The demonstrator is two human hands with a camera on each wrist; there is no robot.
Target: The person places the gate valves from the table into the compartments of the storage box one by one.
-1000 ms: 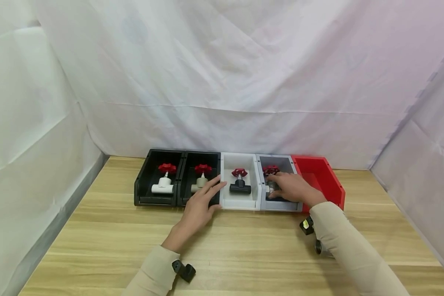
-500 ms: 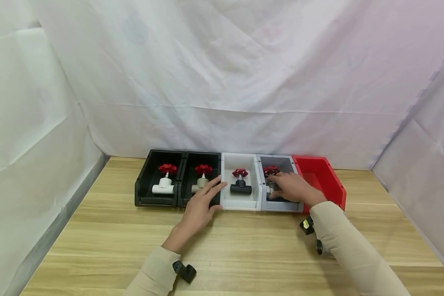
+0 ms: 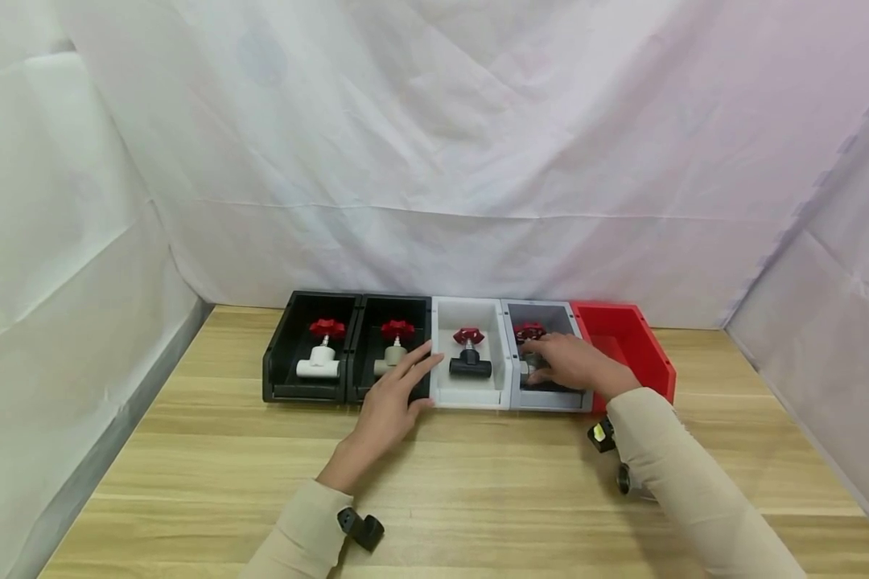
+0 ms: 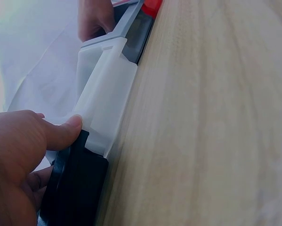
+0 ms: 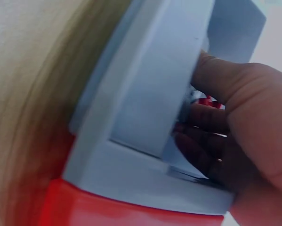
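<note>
In the head view my right hand (image 3: 568, 362) reaches into the grey bin (image 3: 561, 315) and grips the metal body of a valve (image 3: 525, 370) with a red handwheel. Its fingers and thumb curl round the body, hiding much of it. The right wrist view shows the thumb and fingers behind the grey bin's front wall (image 5: 150, 80). My left hand (image 3: 385, 408) rests with spread fingers where the second black bin (image 3: 376, 310) meets the white bin (image 3: 442, 314). Its thumb (image 4: 68, 134) lies on the front rim there.
A white valve (image 3: 320, 362) lies in the leftmost black bin (image 3: 281, 354), a beige valve (image 3: 393, 358) in the second. The white bin holds a black valve (image 3: 470, 366). A red bin (image 3: 633, 338) ends the row. A grey metal fitting (image 3: 626, 481) lies partly under the right sleeve.
</note>
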